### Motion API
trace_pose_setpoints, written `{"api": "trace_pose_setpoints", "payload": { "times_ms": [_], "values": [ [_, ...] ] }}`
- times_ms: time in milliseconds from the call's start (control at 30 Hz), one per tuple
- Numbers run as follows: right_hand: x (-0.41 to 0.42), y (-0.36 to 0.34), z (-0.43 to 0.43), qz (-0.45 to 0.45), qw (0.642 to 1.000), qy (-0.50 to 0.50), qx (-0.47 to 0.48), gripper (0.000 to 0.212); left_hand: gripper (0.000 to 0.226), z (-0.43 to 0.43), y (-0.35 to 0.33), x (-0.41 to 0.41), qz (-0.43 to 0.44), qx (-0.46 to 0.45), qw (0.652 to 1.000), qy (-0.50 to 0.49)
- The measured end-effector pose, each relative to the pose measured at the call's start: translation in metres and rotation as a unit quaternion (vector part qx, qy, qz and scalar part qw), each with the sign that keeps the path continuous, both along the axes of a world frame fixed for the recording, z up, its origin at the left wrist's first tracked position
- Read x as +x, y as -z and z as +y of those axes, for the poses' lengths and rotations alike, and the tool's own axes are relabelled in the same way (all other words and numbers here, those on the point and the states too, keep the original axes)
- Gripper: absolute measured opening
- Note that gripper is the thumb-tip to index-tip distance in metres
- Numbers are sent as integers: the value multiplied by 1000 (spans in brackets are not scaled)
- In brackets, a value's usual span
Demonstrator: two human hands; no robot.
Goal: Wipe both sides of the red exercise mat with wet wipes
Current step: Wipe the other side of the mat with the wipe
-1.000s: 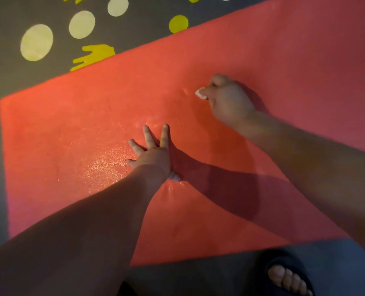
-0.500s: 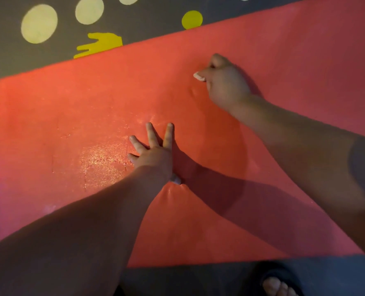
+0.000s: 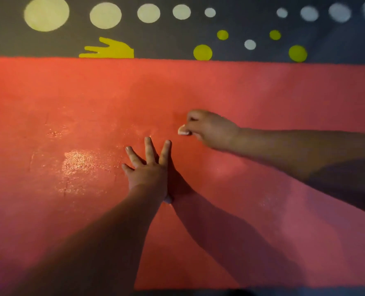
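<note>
Plainly mid-wipe. Right hand curled, thumb and fingers pinching a small pale wad of wet wipe. Only a corner of the wad shows past the knuckles, and whether it bears on the surface or sits just above it cannot be told. Left hand flat, fingers spread and straight, palm down on the red mat, holding nothing; judged to be pinning the mat against sliding. Wipe lies just beyond the left hand's fingertips and slightly to its right, near but apart from them. Step in hand, by judgement: cleaning the upward face. The mat lies flat and unflipped, so the underside is not yet reached and the task looks under half done. A wet, glittering patch sits just to the left of the left hand, with fainter streaks beyond it. Ground to the right of the left hand reads dull, probably unwiped, though forearm shadow muddies that side. Next move calls for firm downward pressure on so small a wad, strokes carried over the dull area, and a planted left hand as anchor; a fresh wipe may be due. Mat looks foam-like, faintly textured, likely to creep or ripple under a push. Beyond the left hand, past the mat's far edge, lies dark grey floor covering printed with pale discs, yellow-green dots and a yellow hand shape. Light dim and warm.
</note>
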State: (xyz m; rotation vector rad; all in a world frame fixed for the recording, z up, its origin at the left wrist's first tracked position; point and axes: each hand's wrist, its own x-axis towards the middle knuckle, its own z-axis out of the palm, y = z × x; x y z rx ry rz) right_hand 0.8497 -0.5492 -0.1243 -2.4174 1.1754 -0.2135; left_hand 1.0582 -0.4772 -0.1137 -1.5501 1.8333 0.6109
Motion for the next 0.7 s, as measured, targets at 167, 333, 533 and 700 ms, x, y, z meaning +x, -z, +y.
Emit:
{"api": "trace_pose_setpoints", "payload": {
  "times_ms": [167, 333, 533, 700],
  "values": [
    [6, 14, -81, -29, 981, 176, -81, 28, 166, -6, 3, 0, 3, -3, 1000, -21],
    [32, 27, -11, -87, 991, 72, -77, 24, 166, -8, 6, 1, 4, 13, 1000, -23],
    [21, 27, -10, -68, 995, -18, -68, 19, 167, -8, 8, 2, 10, 15, 1000, -25],
    [7, 22, -91, -44, 962, 259, -72, 35, 169, -10, 8, 2, 6, 24, 999, -27]
  ]
}}
